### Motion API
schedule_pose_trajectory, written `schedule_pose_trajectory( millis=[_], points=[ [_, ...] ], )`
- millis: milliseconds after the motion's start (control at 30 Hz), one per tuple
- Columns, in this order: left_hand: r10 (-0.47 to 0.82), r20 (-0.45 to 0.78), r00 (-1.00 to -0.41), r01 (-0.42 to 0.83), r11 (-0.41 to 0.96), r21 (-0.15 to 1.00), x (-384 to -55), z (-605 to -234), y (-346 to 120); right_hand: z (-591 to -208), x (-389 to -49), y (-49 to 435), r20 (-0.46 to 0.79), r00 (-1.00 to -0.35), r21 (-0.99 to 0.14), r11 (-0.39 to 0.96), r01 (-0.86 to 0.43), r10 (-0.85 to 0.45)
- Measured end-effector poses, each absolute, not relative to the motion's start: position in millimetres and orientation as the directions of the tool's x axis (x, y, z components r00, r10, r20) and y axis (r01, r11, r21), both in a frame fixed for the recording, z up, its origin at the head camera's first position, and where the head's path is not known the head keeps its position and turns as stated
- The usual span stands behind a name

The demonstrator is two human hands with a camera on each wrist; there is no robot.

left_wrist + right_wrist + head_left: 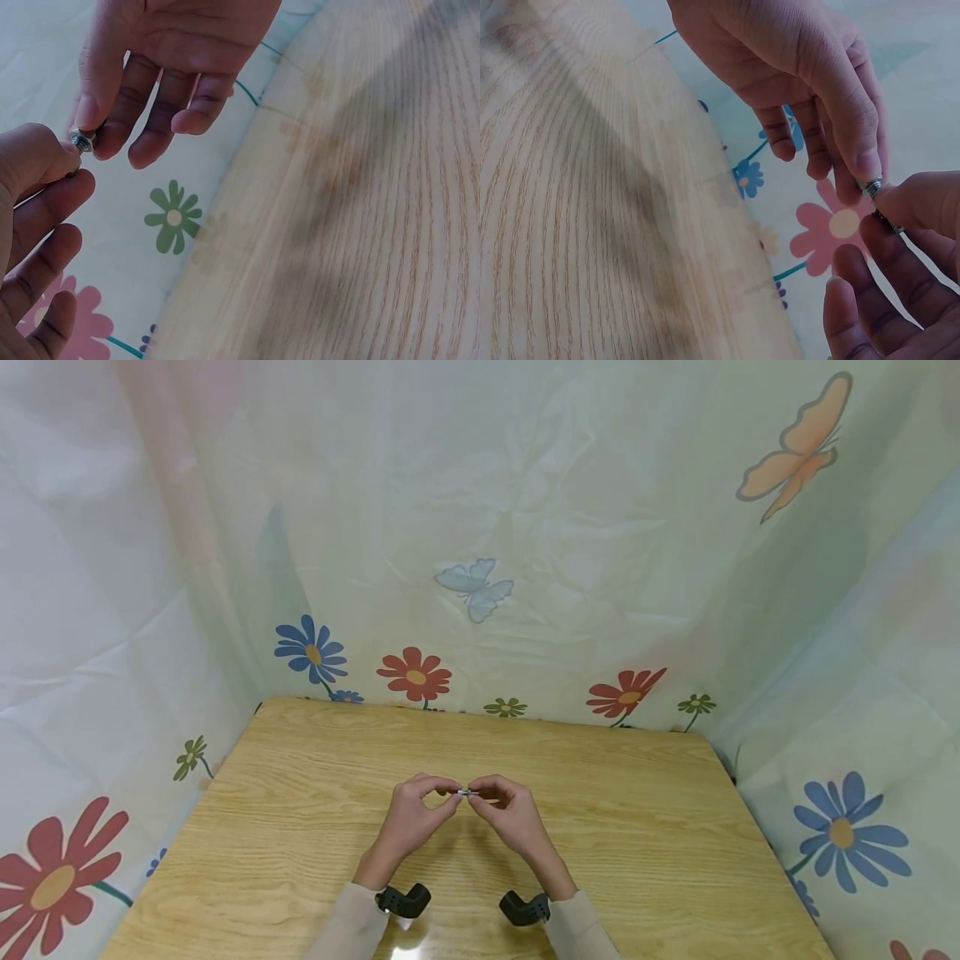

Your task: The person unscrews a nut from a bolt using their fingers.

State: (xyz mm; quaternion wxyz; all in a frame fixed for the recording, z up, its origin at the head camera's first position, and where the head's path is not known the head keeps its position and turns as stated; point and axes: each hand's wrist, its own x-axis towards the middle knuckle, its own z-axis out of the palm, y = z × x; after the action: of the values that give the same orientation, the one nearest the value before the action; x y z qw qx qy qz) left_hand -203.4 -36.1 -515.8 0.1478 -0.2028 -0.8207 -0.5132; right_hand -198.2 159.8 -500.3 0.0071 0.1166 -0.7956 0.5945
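Observation:
Over the middle of the table, my two hands meet at a small silvery metal bolt (467,792). My left hand (413,817) pinches one end of it between thumb and forefinger. Opposite, my right hand (514,817) pinches what looks like a nut (88,138) on the bolt. Threads of the bolt (873,187) show between the two thumbs in the right wrist view. Fingertips cover much of both pieces. The other fingers of each hand are loosely bent and hold nothing.
Beneath the hands lies a wood-grain table (645,827). A pale cloth curtain (585,510) printed with flowers and butterflies stands behind it and along both sides. Each wrist wears a black camera strap, and light sleeves cover the forearms.

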Motion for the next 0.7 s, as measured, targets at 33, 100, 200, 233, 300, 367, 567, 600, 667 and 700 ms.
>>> schedule_pose_trajectory(
  millis=[33,100,200,233,300,367,567,600,667,700],
  points=[
    [0.181,0.450,-0.875,0.484,0.391,0.783,-203.3,-515.7,-36.1,-500.0,-198.0,159.6,0.152,-0.973,-0.945,0.264,-0.195,-0.176],
    [0.180,0.448,-0.876,0.481,0.392,0.784,-203.2,-515.6,-36.1,-499.7,-197.6,159.4,0.156,-0.972,-0.945,0.260,-0.199,-0.175],
    [0.179,0.451,-0.874,0.484,0.395,0.781,-203.1,-515.3,-36.0,-499.6,-197.2,159.4,0.165,-0.971,-0.945,0.255,-0.205,-0.172],
    [0.178,0.453,-0.873,0.486,0.396,0.779,-203.0,-515.1,-36.0,-499.6,-197.1,159.4,0.168,-0.971,-0.944,0.256,-0.208,-0.172],
    [0.178,0.463,-0.868,0.494,0.400,0.772,-202.6,-514.6,-35.8,-499.8,-197.1,159.6,0.171,-0.970,-0.943,0.257,-0.212,-0.174],
    [0.177,0.471,-0.864,0.501,0.401,0.767,-202.0,-513.9,-35.6,-500.0,-197.1,159.9,0.172,-0.969,-0.942,0.257,-0.215,-0.179],
    [0.181,0.469,-0.864,0.501,0.389,0.773,-200.7,-512.4,-35.3,-500.0,-197.3,161.1,0.164,-0.969,-0.950,0.235,-0.206,-0.186],
    [0.181,0.465,-0.866,0.498,0.385,0.777,-200.7,-512.3,-35.3,-499.9,-197.5,161.2,0.161,-0.970,-0.951,0.233,-0.203,-0.184],
    [0.180,0.456,-0.872,0.489,0.380,0.785,-201.0,-512.1,-35.5,-499.4,-197.6,161.3,0.151,-0.973,-0.954,0.232,-0.190,-0.175],
    [0.180,0.453,-0.873,0.487,0.380,0.786,-201.2,-512.0,-35.5,-499.3,-197.6,161.4,0.147,-0.974,-0.955,0.233,-0.185,-0.171]
  ],
)
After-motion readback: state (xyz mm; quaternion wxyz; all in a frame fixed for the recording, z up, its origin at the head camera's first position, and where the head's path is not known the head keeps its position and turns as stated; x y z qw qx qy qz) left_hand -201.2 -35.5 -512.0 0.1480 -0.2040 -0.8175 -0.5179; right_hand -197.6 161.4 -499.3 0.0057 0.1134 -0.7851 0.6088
